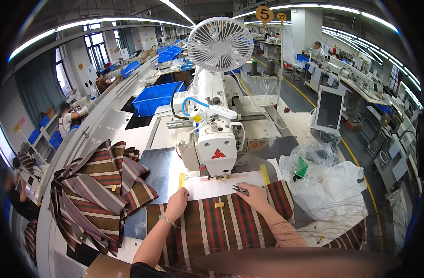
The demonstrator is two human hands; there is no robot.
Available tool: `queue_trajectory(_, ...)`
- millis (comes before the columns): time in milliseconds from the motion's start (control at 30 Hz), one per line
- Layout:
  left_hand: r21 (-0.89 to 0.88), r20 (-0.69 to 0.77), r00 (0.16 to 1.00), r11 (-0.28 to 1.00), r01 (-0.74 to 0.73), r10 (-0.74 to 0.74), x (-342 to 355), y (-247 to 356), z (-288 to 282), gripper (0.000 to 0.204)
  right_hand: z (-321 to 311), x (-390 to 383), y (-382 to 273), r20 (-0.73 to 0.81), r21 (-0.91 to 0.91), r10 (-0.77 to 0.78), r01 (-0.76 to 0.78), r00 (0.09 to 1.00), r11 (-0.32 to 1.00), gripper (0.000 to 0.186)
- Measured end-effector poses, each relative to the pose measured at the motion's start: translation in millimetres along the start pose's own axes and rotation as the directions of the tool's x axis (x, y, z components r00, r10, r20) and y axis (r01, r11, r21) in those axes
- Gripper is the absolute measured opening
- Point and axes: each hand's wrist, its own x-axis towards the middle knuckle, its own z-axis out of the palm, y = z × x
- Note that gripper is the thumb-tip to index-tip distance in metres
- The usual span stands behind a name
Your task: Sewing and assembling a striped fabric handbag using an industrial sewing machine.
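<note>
Taking the presser foot (223, 177) as the clock's centre, find striped cloth (198, 231) at six o'clock, spread flat over the counter (131, 248), apparently to avoid creases. Note the yellow tag (219, 204) near the far edge, perhaps serving as a marker. At eight o'clock, see the left hand (178, 199), fingers curled together at that edge, likely steadying; cannot tell of any pinch on fabric. At four, see the right hand (254, 195) closed around dark snips (240, 189), tips toward ten, probably carried to save reaching. Just beyond, notice a white sheet (209, 189) between yellow strips (264, 174), possibly guides. At nine, see heaped cloth (94, 194), seemingly parked aside; at three, plastic bags (325, 194), likewise. Farther, at two, find a screen (329, 111) facing the seat, presumably for easy reading; at twelve, a fan (220, 44), probably for cooling.
</note>
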Motion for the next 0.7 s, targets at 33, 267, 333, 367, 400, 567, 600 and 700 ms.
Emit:
queue_trajectory(33, 0.014, -0.02, 0.996, 0.996, -0.087, 0.087, -6.1, 5.1, -3.8, 0.011, -0.8, -0.6, -1.1, -0.009, 0.0, -0.014, 0.014, 1.0, 1.0, 0.032)
queue_trajectory(267, 0.198, 0.003, 0.948, 0.929, -0.312, 0.318, -11.7, 11.4, -10.5, 0.006, -28.3, 10.4, 24.1, -0.173, -0.345, 0.088, -0.144, 0.981, 0.928, 0.053)
queue_trajectory(333, 0.217, -0.005, 0.939, 0.917, -0.335, 0.344, -11.0, 10.5, -4.0, 0.004, -41.6, 12.0, 34.9, -0.207, -0.351, 0.19, -0.254, 0.96, 0.901, 0.056)
queue_trajectory(367, 0.236, -0.019, 0.933, 0.909, -0.344, 0.358, -11.7, 11.2, -0.3, 0.005, -45.4, 11.6, 40.9, -0.252, -0.332, 0.166, -0.246, 0.954, 0.911, 0.06)
queue_trajectory(400, 0.256, -0.033, 0.928, 0.901, -0.351, 0.371, -12.1, 10.9, 1.4, 0.008, -49.6, 11.4, 46.6, -0.251, -0.33, 0.164, -0.244, 0.954, 0.912, 0.06)
queue_trajectory(567, 0.289, -0.006, 0.927, 0.888, -0.356, 0.374, -15.9, 13.7, -6.2, 0.016, -70.3, 5.8, 54.4, -0.245, -0.575, 0.172, -0.286, 0.954, 0.767, 0.063)
queue_trajectory(600, 0.334, 0.003, 0.92, 0.866, -0.371, 0.393, -17.3, 13.8, -8.4, 0.017, -69.8, 4.2, 55.1, -0.253, -0.709, 0.077, -0.239, 0.964, 0.664, 0.064)
queue_trajectory(700, 0.338, 0.012, 0.912, 0.856, -0.39, 0.411, -19.6, 15.9, -11.0, 0.015, -68.8, 3.2, 52.0, -0.201, -0.697, -0.156, -0.03, 0.967, 0.716, 0.056)
